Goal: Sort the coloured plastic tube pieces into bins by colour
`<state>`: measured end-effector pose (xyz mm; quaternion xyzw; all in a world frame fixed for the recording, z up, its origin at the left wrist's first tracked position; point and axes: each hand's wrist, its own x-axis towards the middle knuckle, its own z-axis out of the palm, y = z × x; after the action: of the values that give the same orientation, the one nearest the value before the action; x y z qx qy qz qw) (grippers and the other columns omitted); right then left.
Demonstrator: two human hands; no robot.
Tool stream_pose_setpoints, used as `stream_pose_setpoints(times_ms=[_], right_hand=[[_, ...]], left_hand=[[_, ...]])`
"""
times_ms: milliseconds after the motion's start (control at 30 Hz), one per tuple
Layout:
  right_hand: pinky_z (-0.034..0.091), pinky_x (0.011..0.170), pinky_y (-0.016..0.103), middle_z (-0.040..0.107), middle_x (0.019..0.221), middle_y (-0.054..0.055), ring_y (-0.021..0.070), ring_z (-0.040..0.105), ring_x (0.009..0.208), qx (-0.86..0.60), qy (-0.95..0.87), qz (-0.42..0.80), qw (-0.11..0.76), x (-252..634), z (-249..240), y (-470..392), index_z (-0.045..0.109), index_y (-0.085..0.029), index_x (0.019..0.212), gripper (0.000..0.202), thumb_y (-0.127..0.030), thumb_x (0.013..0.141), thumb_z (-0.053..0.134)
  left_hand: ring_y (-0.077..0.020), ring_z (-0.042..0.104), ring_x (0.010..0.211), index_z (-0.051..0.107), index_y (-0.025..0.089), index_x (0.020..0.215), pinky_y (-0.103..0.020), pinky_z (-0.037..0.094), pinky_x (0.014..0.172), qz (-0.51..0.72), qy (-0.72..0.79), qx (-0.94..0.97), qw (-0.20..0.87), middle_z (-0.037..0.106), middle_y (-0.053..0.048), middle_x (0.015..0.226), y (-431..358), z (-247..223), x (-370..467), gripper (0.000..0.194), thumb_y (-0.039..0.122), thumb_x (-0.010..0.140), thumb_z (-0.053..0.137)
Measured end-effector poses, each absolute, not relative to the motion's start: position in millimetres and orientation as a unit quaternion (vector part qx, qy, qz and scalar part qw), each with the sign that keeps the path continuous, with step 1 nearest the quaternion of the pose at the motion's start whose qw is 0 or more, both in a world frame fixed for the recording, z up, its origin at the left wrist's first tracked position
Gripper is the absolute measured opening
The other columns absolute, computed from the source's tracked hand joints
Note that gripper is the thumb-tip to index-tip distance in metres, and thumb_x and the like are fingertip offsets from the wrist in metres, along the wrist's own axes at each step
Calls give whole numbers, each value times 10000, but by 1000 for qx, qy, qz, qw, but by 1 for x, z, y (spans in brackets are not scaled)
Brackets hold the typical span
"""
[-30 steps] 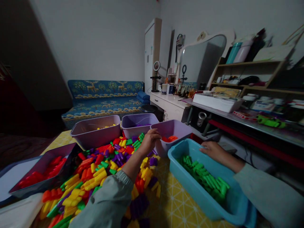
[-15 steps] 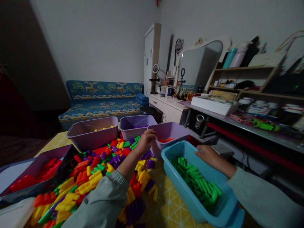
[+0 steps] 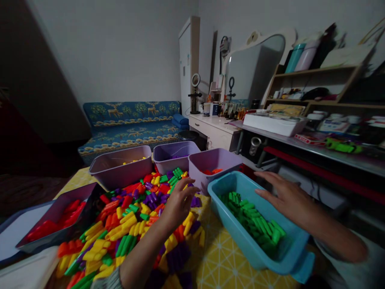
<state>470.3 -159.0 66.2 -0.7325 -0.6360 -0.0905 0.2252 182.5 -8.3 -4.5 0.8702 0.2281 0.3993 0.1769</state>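
Note:
My left hand (image 3: 179,201) hovers over the right part of a pile of red, yellow, green and purple plastic pieces (image 3: 129,220); its fingers are loosely bent and apart, with nothing visible in them. Over the right rim of a blue tub (image 3: 233,237), my right hand (image 3: 281,196) is held with thumb and fingers spread, holding nothing. Green ridged pieces (image 3: 255,220) fill the middle of that tub. Just beyond my left hand stands a purple tub (image 3: 198,170) with a few orange-red pieces (image 3: 212,171) inside.
Two more purple tubs, one with yellow pieces (image 3: 120,168) and one with purple pieces (image 3: 168,162), line the far edge. A box of red pieces (image 3: 60,220) sits at left. The yellow patterned cloth (image 3: 222,257) covers the table. A cluttered desk (image 3: 315,146) stands at right.
My left hand has drawn back from the purple tub's near corner to above the pile. My right hand has lifted off the blue tub's rim and its fingers have spread.

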Motion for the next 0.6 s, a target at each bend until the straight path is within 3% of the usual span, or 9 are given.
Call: stream_pose_setpoints(times_ms=[100,167,233,300,400,600], right_hand=[[494,948,342,630,1247,58,218,613,1106,-655,-689,-50,308,399,71,-193,597,-265,1213,363,-355,866,540],[524,865,256,661,1191,34,176,649,1019,-594,-742,64,305,350,62,-204,602,-281,1211,381,-270,831,592],[517,858,238,679,1153,11,168,653,992,-565,-749,178,298,307,47,-198,612,-284,1199,453,-232,755,684],[477,929,259,663,1173,6,167,620,1056,-566,-720,223,334,276,32,-178,616,-282,1184,435,-199,762,681],[444,957,277,677,1077,13,155,604,1039,-538,-713,213,396,248,12,-135,662,-232,1022,254,-142,787,630],[407,1016,368,630,1139,62,193,541,1114,-526,-721,136,431,227,-38,-77,642,-205,1086,351,-78,771,557]], left_hand=[[-226,535,1157,675,227,1011,-391,499,941,343,217,896,178,542,-109,1235,-30,-2,170,272,94,865,488],[-241,525,1176,678,233,1017,-398,503,942,307,215,911,171,534,-112,1262,-43,-1,162,253,118,854,521],[-266,506,1203,679,231,1026,-424,495,956,272,228,923,151,529,-119,1279,-52,-4,151,265,118,815,564],[-286,498,1210,680,225,1031,-459,472,982,247,264,924,122,541,-122,1266,-56,-10,136,317,85,764,581],[-283,531,1164,653,205,1093,-490,451,1001,265,358,892,79,575,-121,1210,-56,-27,105,423,35,722,538],[-277,583,1096,616,192,1143,-474,518,915,338,452,824,45,575,-128,1206,-60,-65,60,329,194,825,530]])
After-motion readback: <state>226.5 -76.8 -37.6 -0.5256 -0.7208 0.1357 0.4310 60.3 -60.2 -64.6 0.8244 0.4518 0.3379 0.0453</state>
